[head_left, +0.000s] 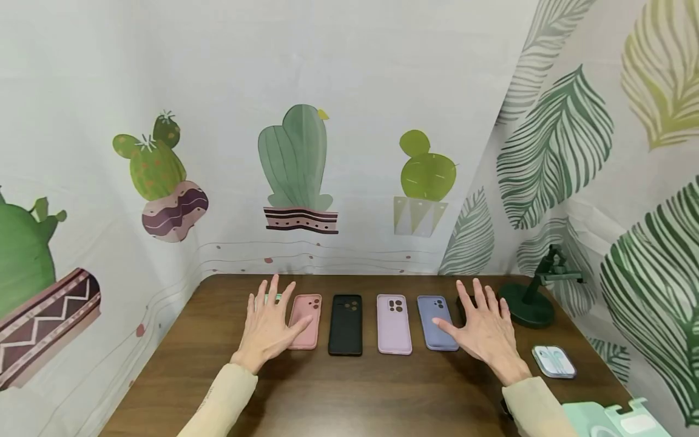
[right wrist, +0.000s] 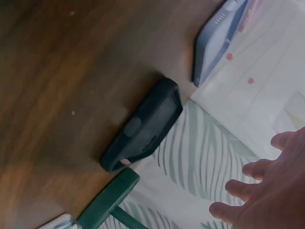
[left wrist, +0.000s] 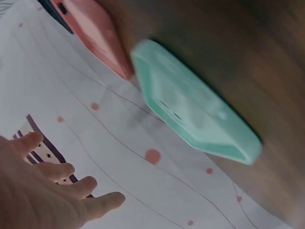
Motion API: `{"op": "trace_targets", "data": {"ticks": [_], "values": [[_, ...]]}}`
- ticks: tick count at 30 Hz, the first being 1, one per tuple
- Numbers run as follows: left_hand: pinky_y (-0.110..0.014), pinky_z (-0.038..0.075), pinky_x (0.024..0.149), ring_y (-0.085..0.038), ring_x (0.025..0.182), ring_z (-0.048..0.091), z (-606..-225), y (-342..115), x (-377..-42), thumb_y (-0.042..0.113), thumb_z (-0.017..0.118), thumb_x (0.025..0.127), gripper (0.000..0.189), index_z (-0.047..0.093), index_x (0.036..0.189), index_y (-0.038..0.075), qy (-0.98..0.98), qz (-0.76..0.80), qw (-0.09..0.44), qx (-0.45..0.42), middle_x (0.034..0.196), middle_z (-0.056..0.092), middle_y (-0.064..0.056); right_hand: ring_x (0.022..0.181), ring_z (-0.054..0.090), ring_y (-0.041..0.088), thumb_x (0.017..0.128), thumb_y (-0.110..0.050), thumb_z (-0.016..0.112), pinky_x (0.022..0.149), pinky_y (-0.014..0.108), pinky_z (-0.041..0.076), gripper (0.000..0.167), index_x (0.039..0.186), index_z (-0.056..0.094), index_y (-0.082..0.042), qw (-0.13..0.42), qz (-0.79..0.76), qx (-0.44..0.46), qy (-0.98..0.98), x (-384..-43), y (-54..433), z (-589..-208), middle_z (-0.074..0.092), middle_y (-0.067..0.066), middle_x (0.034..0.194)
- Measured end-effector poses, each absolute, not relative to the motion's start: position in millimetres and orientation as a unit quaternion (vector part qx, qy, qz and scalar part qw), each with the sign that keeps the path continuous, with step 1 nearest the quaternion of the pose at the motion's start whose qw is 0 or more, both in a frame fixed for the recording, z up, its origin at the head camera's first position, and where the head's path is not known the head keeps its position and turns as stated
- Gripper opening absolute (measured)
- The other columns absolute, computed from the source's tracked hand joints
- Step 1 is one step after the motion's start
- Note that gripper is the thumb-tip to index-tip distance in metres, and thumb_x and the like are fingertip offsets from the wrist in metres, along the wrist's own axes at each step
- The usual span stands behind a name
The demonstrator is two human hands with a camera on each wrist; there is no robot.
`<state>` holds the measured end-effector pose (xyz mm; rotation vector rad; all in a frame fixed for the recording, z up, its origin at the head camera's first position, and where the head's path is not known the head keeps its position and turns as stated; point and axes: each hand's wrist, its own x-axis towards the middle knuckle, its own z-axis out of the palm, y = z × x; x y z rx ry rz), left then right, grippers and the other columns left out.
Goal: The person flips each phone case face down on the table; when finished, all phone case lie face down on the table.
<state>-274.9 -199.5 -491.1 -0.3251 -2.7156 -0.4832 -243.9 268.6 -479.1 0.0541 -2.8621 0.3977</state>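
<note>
A row of phone cases lies across the brown table. My left hand (head_left: 267, 325), fingers spread and holding nothing, is over a mint green case (left wrist: 190, 105), which it mostly hides in the head view. Just right of it lies a pink case (head_left: 307, 312); its edge overlaps the left thumb in that view. A black case (head_left: 345, 325) and a lilac case (head_left: 394, 325) lie in the middle, then a blue case (head_left: 439, 331) near the right thumb. My right hand (head_left: 483, 328), also spread and holding nothing, largely covers a dark case (right wrist: 147, 124) in the head view.
On the right stand a dark green stand (head_left: 526, 306) with a round base and a clear box (head_left: 554, 362) with white earphones. A mint green object (head_left: 587, 419) sits at the lower right edge. Patterned cloth (head_left: 360, 182) hangs behind the table (head_left: 338, 394).
</note>
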Motion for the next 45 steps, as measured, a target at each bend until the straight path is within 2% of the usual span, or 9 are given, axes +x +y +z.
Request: {"op": "trace_targets", "data": {"ticks": [7, 15, 18, 22, 27, 33, 38, 42, 45], "values": [[-0.07, 0.044, 0.118, -0.045, 0.148, 0.047, -484, -171, -272, 0.038, 0.085, 0.084, 0.077, 0.061, 0.148, 0.002, -0.932, -0.222, 0.256, -0.131, 0.161, 0.054, -0.019, 0.152, 0.032, 0.059, 0.095, -0.081, 0.062, 0.117, 0.08, 0.029, 0.106, 0.168, 0.038, -0.008, 0.149, 0.16, -0.004, -0.976, -229, 282, -474, 0.033, 0.033, 0.172], [-0.064, 0.046, 0.119, -0.042, 0.148, 0.05, -486, -130, -264, 0.028, 0.085, 0.088, 0.084, 0.052, 0.156, -0.007, -0.915, -0.265, 0.25, -0.174, 0.165, 0.051, -0.017, 0.149, 0.038, 0.061, 0.107, -0.065, 0.055, 0.114, 0.081, 0.034, 0.093, 0.163, 0.039, 0.008, 0.114, 0.177, -0.025, -0.977, -219, 299, -473, 0.04, 0.037, 0.166], [-0.057, 0.052, 0.112, -0.04, 0.137, 0.059, -489, -111, -262, 0.022, 0.085, 0.089, 0.068, 0.063, 0.147, -0.005, -0.903, -0.27, 0.265, -0.204, 0.151, 0.06, -0.018, 0.141, 0.046, 0.063, 0.109, -0.047, 0.06, 0.112, 0.08, 0.041, 0.077, 0.155, 0.047, 0.014, 0.113, 0.189, -0.037, -0.975, -216, 306, -475, 0.047, 0.042, 0.157], [-0.042, 0.063, 0.088, -0.027, 0.107, 0.074, -490, -82, -260, 0.017, 0.085, 0.09, 0.034, 0.08, 0.121, 0.004, -0.892, -0.272, 0.286, -0.22, 0.118, 0.076, -0.01, 0.119, 0.063, 0.058, 0.106, -0.025, 0.066, 0.1, 0.071, 0.054, 0.054, 0.138, 0.06, 0.017, 0.129, 0.216, -0.05, -0.967, -216, 311, -479, 0.065, 0.04, 0.132], [-0.022, 0.057, 0.065, -0.007, 0.071, 0.071, -486, -47, -258, 0.012, 0.082, 0.092, 0.008, 0.084, 0.099, 0.01, -0.882, -0.351, 0.233, -0.212, 0.085, 0.08, 0.0, 0.104, 0.071, 0.051, 0.102, -0.018, 0.068, 0.091, 0.065, 0.058, 0.041, 0.126, 0.068, 0.015, 0.123, 0.248, -0.079, -0.958, -220, 317, -482, 0.075, 0.03, 0.112], [-0.016, 0.054, 0.064, 0.002, 0.065, 0.063, -486, -6, -256, 0.008, 0.079, 0.09, 0.008, 0.085, 0.096, 0.007, -0.862, -0.435, 0.156, -0.207, 0.074, 0.079, 0.001, 0.1, 0.072, 0.051, 0.101, -0.015, 0.069, 0.087, 0.065, 0.059, 0.035, 0.121, 0.071, 0.014, 0.106, 0.261, -0.112, -0.953, -225, 323, -487, 0.076, 0.031, 0.109], [-0.014, 0.053, 0.059, 0.004, 0.06, 0.063, -488, 29, -251, 0.003, 0.077, 0.087, 0.007, 0.084, 0.087, 0.007, -0.854, -0.461, 0.12, -0.209, 0.069, 0.078, -0.001, 0.085, 0.069, 0.044, 0.1, -0.013, 0.068, 0.071, 0.054, 0.056, 0.021, 0.105, 0.073, 0.007, 0.091, 0.253, -0.126, -0.955, -226, 328, -492, 0.074, 0.03, 0.1], [-0.017, 0.056, 0.049, 0.0, 0.05, 0.065, -487, 56, -244, -0.003, 0.074, 0.09, 0.009, 0.083, 0.091, -0.002, -0.826, -0.522, 0.053, -0.204, 0.07, 0.078, -0.008, 0.07, 0.058, 0.033, 0.099, -0.013, 0.066, 0.061, 0.042, 0.044, 0.027, 0.076, 0.058, -0.003, 0.081, 0.252, -0.14, -0.954, -227, 330, -495, 0.058, 0.015, 0.074], [-0.017, 0.055, 0.046, -0.001, 0.046, 0.066, -487, 76, -242, -0.004, 0.072, 0.091, 0.011, 0.082, 0.093, -0.005, -0.825, -0.527, 0.032, -0.203, 0.071, 0.078, -0.009, 0.067, 0.053, 0.03, 0.099, -0.012, 0.065, 0.06, 0.039, 0.039, 0.038, 0.066, 0.045, -0.011, 0.078, 0.253, -0.144, -0.954, -227, 331, -497, 0.048, 0.008, 0.067]]}}
